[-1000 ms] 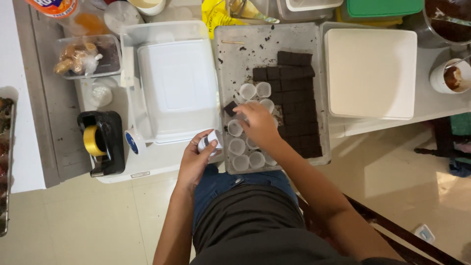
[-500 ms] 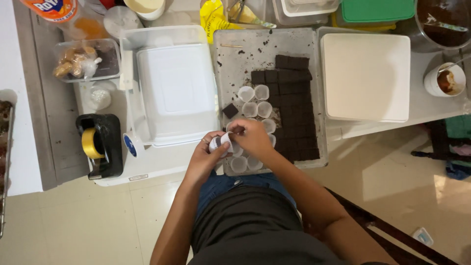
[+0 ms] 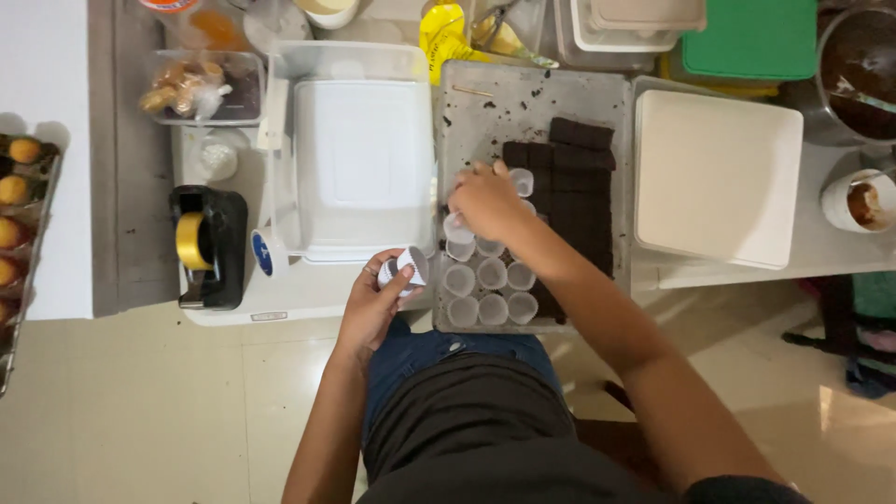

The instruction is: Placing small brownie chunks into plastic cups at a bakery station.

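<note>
Left hand grip closed on stacked white cups, right hand grip unclear over cups on metal tray

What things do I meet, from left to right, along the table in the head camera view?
Tape dispenser → white lidded container → left hand holding a small cup → right hand over the small cups → brown slabs → white square lid → cup of brown mixture.

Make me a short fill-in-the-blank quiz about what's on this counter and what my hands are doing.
1. The left hand holds a small stack of white paper ____.
2. The right hand reaches over the metal tray, which also carries dark ____ squares.
3. The roll in the black tape dispenser is ____.
4. The lid at the top right is ____.

Missing words: cups; brownie; yellow; green
</note>
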